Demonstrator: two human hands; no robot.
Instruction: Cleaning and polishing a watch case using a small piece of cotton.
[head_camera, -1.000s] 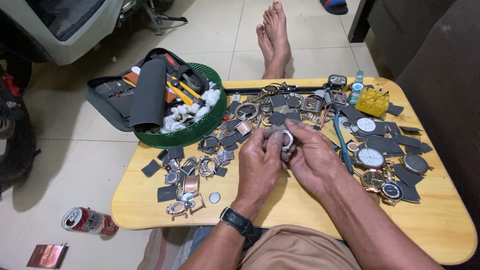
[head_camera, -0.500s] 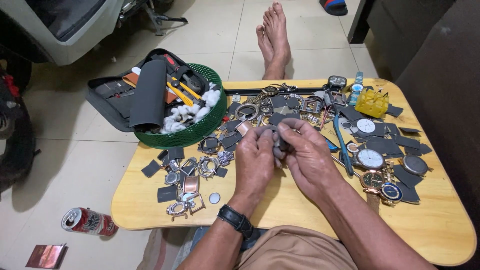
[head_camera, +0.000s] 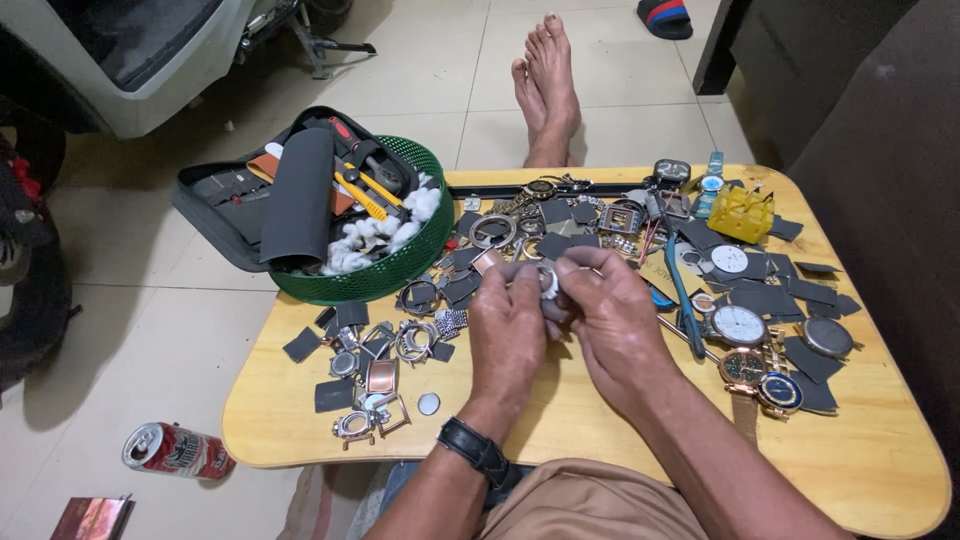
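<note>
Scattered watch parts cover your low wooden table. Your left hand and right hand pinch a small silver watch case between them, now drawn closer together than a moment ago, hiding most of it above the table's middle.

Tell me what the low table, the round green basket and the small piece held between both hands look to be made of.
Low table: pale wood, smooth satin finish, faint grain. Round green basket: apparently moulded plastic, open lattice wall. Small piece between the left hand and the right hand: probably polished metal, it glints silver; mostly hidden by fingers.
</note>
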